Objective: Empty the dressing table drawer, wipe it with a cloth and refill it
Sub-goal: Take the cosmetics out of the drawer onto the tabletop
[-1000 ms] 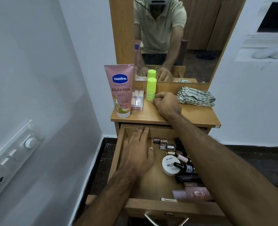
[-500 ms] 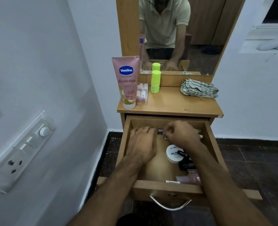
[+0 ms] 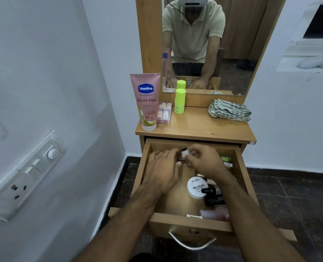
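The wooden drawer (image 3: 191, 223) of the dressing table stands pulled out. Both hands are inside it near the back. My left hand (image 3: 161, 172) lies palm down on the drawer floor, fingers touching small bottles (image 3: 181, 158). My right hand (image 3: 206, 159) pinches a small white-capped bottle (image 3: 185, 152) at the back. On the right side of the drawer lie a white nail polish remover tub (image 3: 196, 187), dark nail polish bottles (image 3: 212, 190) and a pink bottle (image 3: 214, 213). A striped cloth (image 3: 229, 110) lies on the tabletop at the right.
On the tabletop (image 3: 204, 129) stand a pink Vaseline tube (image 3: 146, 102), a pack of small tubes (image 3: 164, 112) and a green bottle (image 3: 180, 101). A mirror (image 3: 232, 53) rises behind. A white wall with a switch panel (image 3: 28, 175) is at the left.
My right hand left the tabletop, went down into the drawer and closed on a small bottle at the back. My left hand stayed on the drawer floor, shifting slightly toward the bottles.
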Demonstrator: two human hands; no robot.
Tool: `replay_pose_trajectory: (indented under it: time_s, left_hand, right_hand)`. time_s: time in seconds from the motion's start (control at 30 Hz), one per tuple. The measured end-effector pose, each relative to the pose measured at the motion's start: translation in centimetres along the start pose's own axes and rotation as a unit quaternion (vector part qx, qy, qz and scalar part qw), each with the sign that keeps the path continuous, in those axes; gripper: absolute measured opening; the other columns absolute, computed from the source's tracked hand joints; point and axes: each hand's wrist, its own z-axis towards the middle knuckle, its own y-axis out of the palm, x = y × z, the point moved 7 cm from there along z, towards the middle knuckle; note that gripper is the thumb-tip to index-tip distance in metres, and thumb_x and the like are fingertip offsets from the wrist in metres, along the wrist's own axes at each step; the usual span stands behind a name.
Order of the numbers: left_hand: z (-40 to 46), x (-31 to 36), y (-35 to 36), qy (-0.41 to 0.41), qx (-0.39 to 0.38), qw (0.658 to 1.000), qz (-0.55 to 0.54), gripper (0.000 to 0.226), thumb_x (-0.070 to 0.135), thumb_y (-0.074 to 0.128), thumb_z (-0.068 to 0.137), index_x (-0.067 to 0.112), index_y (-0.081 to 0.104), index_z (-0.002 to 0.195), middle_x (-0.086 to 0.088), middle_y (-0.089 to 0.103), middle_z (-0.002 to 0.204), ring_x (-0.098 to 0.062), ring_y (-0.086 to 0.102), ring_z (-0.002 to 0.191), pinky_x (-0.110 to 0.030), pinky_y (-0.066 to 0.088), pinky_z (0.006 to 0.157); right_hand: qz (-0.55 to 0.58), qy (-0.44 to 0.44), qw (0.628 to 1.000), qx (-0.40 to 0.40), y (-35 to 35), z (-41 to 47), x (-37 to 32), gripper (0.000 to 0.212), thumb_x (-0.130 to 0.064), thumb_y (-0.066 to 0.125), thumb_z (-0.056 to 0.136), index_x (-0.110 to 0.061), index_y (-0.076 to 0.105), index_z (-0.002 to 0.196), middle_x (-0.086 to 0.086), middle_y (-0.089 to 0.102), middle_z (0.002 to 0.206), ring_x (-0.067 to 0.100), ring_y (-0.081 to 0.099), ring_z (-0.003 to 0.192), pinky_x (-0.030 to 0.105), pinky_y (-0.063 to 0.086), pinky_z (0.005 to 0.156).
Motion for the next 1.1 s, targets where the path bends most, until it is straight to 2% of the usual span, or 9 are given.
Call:
replay_pose_trajectory:
  time_s: [0.1, 0.2, 0.27, 0.5, 0.67, 0.77, 0.87, 0.93, 1.1]
  left_hand:
    - [0.0, 0.2, 0.0, 0.007, 0.009, 1.0, -0.006, 0.04, 0.045, 0.044, 0.102, 0.026, 0.05, 0.137, 0.006, 0.068, 0.123, -0.017, 0.062, 0.111, -0.041, 0.033, 0.107]
    - [-0.1, 0.1, -0.3, 0.005, 0.027, 1.0, -0.013, 0.034, 0.046, 0.041, 0.104, 0.028, 0.055, 0.128, 0.006, 0.072, 0.11, -0.016, 0.064, 0.097, -0.039, 0.037, 0.1]
    - [-0.2, -0.1, -0.7, -0.001, 0.049, 0.999, -0.012, 0.031, 0.045, 0.04, 0.104, 0.03, 0.058, 0.124, 0.007, 0.073, 0.104, -0.016, 0.064, 0.09, -0.037, 0.037, 0.097]
    - [-0.1, -0.2, -1.2, -0.003, 0.074, 0.997, 0.018, 0.036, 0.049, 0.029, 0.1, 0.032, 0.058, 0.111, 0.006, 0.074, 0.09, -0.014, 0.063, 0.078, -0.034, 0.034, 0.088]
    - [-0.1, -0.7, -2.0, -0.021, 0.099, 0.994, -0.033, 0.036, 0.052, 0.037, 0.102, 0.032, 0.059, 0.122, 0.008, 0.075, 0.1, -0.011, 0.064, 0.087, -0.036, 0.038, 0.096]
    - [-0.2, -0.6, -1.8, -0.017, 0.074, 0.997, -0.029, 0.037, 0.051, 0.046, 0.1, 0.035, 0.052, 0.132, 0.012, 0.073, 0.107, -0.008, 0.064, 0.098, -0.035, 0.038, 0.099]
    - [-0.1, -0.7, -0.9, -0.018, 0.03, 0.999, -0.003, 0.042, 0.046, 0.05, 0.1, 0.031, 0.049, 0.14, 0.011, 0.07, 0.117, -0.011, 0.063, 0.11, -0.035, 0.035, 0.102]
    - [0.0, -1.1, -0.7, -0.024, 0.024, 0.999, -0.005, 0.039, 0.042, 0.05, 0.101, 0.03, 0.051, 0.138, 0.01, 0.069, 0.121, -0.012, 0.063, 0.112, -0.033, 0.032, 0.102]
    - [-0.1, -0.8, -0.6, -0.02, 0.012, 1.0, -0.02, 0.04, 0.027, 0.046, 0.1, 0.028, 0.05, 0.14, 0.006, 0.069, 0.124, -0.017, 0.062, 0.113, -0.036, 0.033, 0.105]
  right_hand:
    - [0.257, 0.015, 0.965, -0.039, 0.2, -0.4, -0.8, 0.01, -0.02, 0.072, 0.095, -0.015, 0.074, 0.103, 0.009, 0.078, 0.089, 0.02, 0.074, 0.084, 0.029, 0.059, 0.072]
    - [0.354, 0.013, 0.932, -0.081, 0.5, -0.7, -1.7, 0.014, -0.014, 0.07, 0.096, -0.008, 0.072, 0.109, 0.02, 0.077, 0.098, 0.036, 0.075, 0.094, 0.046, 0.061, 0.083]
    - [0.385, 0.013, 0.919, -0.086, 0.4, -0.9, -2.0, 0.019, -0.012, 0.07, 0.096, -0.005, 0.071, 0.113, 0.023, 0.076, 0.102, 0.036, 0.075, 0.092, 0.044, 0.062, 0.08]
    - [0.279, -0.085, 0.956, -0.016, -0.6, -1.1, -3.4, 0.015, -0.018, 0.072, 0.094, -0.015, 0.075, 0.109, 0.003, 0.078, 0.096, 0.017, 0.073, 0.093, 0.03, 0.057, 0.087]
    - [0.29, -0.127, 0.947, -0.056, -0.1, -1.4, -4.4, 0.028, -0.01, 0.072, 0.093, -0.013, 0.069, 0.121, 0.0, 0.077, 0.106, 0.015, 0.072, 0.101, 0.024, 0.056, 0.089]
    - [0.263, -0.125, 0.957, 0.017, -1.0, -0.8, -4.5, 0.031, -0.014, 0.077, 0.09, -0.017, 0.07, 0.12, -0.002, 0.076, 0.104, 0.014, 0.071, 0.1, 0.028, 0.057, 0.093]
    - [0.234, -0.11, 0.957, 0.131, -3.3, 0.9, -5.2, 0.034, -0.014, 0.079, 0.088, -0.016, 0.069, 0.121, -0.007, 0.075, 0.1, 0.006, 0.068, 0.091, 0.015, 0.054, 0.083]
    - [0.188, -0.09, 0.967, 0.145, -4.0, 2.7, -5.9, 0.034, -0.016, 0.078, 0.089, -0.02, 0.069, 0.121, -0.01, 0.073, 0.101, -0.001, 0.066, 0.086, 0.009, 0.052, 0.076]
    - [0.1, -0.042, 0.985, 0.135, -3.3, 7.8, -6.4, 0.029, -0.026, 0.08, 0.086, -0.019, 0.073, 0.113, -0.012, 0.07, 0.091, 0.005, 0.064, 0.082, 0.032, 0.057, 0.086]
